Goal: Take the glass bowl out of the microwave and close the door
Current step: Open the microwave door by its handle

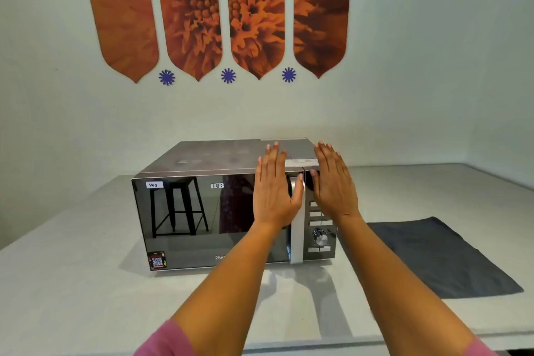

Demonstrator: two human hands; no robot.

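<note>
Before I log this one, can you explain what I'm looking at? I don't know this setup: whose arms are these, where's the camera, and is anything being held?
There is no robot: a person wears a camera on the head, looking forward and down, so the two bare arms are their own. The left hand and right hand are flat and open in front of a microwave, near its silver door handle. Neither holds anything. The mirrored door is shut, so the glass bowl cannot be seen. The microwave stands on a pale counter, with a dark grey cloth lying to its right.

Mirror-fronted silver microwave (202,211), door (199,220) shut (bowl unseen), upright on counter (72,283).
</note>
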